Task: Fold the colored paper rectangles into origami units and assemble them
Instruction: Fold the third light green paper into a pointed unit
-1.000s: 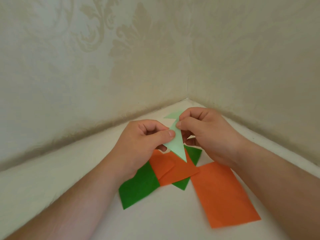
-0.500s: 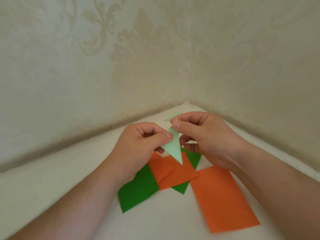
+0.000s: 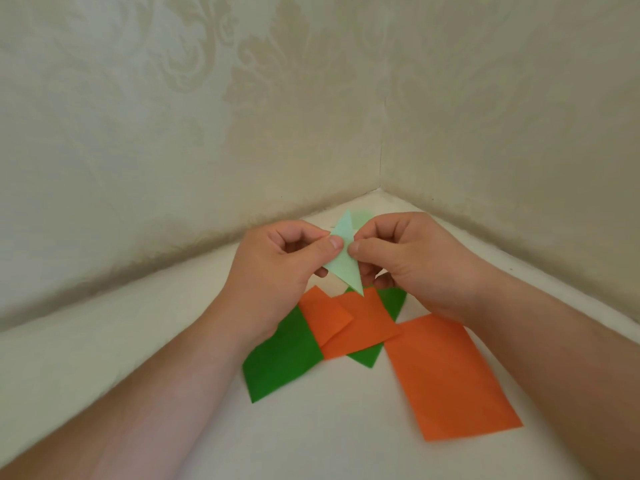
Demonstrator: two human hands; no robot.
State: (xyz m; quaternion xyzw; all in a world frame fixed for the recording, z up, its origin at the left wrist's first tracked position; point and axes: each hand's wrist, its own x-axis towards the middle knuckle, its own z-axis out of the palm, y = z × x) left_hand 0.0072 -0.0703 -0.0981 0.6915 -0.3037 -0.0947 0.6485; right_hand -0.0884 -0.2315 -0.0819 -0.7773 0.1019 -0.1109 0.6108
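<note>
— What sort of place is this?

— A room in a home, by the look of it. Both walls meeting at the corner carry cream wallpaper with a raised damask scroll pattern (a living-space finish, not a workshop's).

— And the work surface?

— A plain off-white bench pushed into that corner, with loose orange and dark green craft paper rectangles lying on it.

Both forearms are bare all the way to the bottom edge of the view, no sleeves showing. The left hand and right hand are bare too, with short trimmed nails.
</note>
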